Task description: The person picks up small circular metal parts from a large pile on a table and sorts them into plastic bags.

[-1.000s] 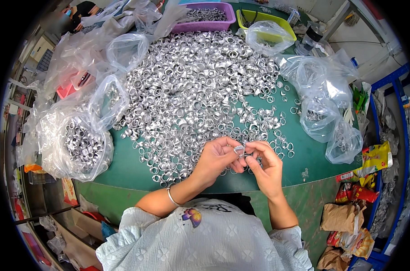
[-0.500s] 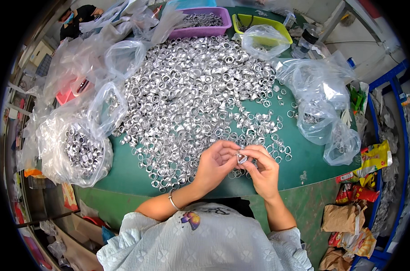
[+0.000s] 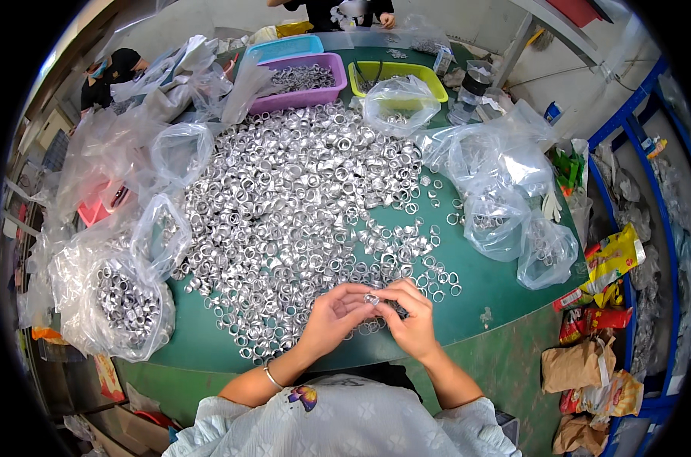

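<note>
A big heap of small silver metal rings [image 3: 300,198] covers the green table [image 3: 505,293]. Near the table's front edge, my left hand [image 3: 331,316] and my right hand [image 3: 412,318] meet fingertip to fingertip. Together they pinch a small silver ring [image 3: 372,299] between them, just above the loose rings at the heap's near edge. A thin bracelet sits on my left wrist.
Clear plastic bags holding rings lie left [image 3: 121,301] and right [image 3: 505,217] of the heap. A purple tray [image 3: 300,80], a blue tray [image 3: 284,47] and a yellow-green tray [image 3: 398,76] stand at the back. Other people sit at the far side. Snack packets [image 3: 612,263] lie right.
Both hands stay together at the front edge, fingers shifting slightly on the small ring. The camera view has tilted a little, showing more of the far table.
</note>
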Available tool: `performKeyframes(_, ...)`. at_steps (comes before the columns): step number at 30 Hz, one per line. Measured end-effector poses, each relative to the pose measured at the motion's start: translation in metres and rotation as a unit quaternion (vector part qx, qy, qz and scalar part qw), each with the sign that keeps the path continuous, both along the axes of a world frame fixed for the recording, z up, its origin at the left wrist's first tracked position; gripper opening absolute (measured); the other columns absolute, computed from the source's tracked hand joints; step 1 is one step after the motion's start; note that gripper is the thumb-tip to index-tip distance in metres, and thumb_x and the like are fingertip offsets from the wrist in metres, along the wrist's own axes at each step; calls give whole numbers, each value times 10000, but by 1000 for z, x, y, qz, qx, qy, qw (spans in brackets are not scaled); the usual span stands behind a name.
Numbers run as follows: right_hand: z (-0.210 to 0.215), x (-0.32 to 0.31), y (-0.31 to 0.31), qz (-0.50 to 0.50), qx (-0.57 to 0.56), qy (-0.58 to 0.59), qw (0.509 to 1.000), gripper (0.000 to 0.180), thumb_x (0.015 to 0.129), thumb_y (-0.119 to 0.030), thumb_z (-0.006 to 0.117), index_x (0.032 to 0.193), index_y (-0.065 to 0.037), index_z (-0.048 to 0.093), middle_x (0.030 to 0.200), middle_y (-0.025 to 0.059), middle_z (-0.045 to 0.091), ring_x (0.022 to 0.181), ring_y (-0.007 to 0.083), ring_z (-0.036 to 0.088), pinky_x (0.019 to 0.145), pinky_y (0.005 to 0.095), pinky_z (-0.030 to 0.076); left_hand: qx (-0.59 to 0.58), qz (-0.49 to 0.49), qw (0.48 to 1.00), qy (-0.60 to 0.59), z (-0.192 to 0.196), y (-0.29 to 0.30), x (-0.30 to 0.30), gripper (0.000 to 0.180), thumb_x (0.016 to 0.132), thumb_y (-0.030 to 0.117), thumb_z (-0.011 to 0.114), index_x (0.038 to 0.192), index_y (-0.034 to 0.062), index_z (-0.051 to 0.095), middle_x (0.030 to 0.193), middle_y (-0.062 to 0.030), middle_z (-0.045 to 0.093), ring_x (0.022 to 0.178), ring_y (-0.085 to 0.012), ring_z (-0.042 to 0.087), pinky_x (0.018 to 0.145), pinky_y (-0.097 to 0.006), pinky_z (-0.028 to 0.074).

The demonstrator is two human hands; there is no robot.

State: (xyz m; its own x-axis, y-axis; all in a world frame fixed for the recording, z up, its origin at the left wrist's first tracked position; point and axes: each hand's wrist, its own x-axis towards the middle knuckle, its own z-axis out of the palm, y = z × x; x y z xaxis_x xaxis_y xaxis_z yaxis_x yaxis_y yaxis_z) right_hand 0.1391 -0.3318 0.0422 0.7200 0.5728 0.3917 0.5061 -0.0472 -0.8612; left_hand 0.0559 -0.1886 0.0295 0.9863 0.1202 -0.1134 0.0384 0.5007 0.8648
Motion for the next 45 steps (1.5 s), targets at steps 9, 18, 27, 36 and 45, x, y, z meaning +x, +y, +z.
performKeyframes(9, -17, -5, 8, 29, 61, 140, 988, 110, 763, 26, 629, 870, 36, 607, 987, 104, 544, 908, 194, 534, 794, 292, 432, 45, 36, 998, -14, 8, 4, -4, 255, 877, 50, 596, 1115, -15, 532, 1021, -89, 609, 980, -134, 583, 862, -267, 477)
performKeyframes(18, -4, 34, 6, -16, 21, 100, 995, 271, 874, -38, 523, 1132, 42, 538, 1093, 94, 561, 1018, 173, 524, 890, 292, 396, -27, 47, 998, -27, -5, 14, -9, 244, 885, 35, 574, 1114, -9, 503, 1024, -139, 618, 918, -185, 632, 819, -293, 511)
performKeyframes(27, -14, 212, 10, -336, -437, -218, 806, 516, 808, -193, 625, 1230, 62, 474, 1175, 228, 553, 1213, 380, 419, 1030, 635, 153, 21, 60, 998, 20, -6, 18, -3, 230, 894, 12, 526, 1116, -39, 493, 1032, -200, 624, 915, -242, 641, 825, -325, 519)
performKeyframes(36, -44, 180, 20, -299, -452, -284, 791, 488, 822, -76, 475, 1309, -93, 453, 1114, 231, 558, 1130, 402, 458, 1024, 625, 170, 40, 66, 996, 37, -7, 24, -3, 199, 882, 16, 538, 1070, -41, 506, 985, -187, 631, 854, -207, 644, 782, -303, 530)
performKeyframes(45, -22, 214, 21, -159, -420, -209, 869, 250, 773, -22, 499, 992, 67, 578, 934, 247, 619, 987, 390, 588, 948, 499, 389, 32, 66, 996, 48, -9, 25, -3, 212, 886, 4, 532, 1094, -28, 504, 1014, -189, 631, 880, -205, 639, 799, -300, 517)
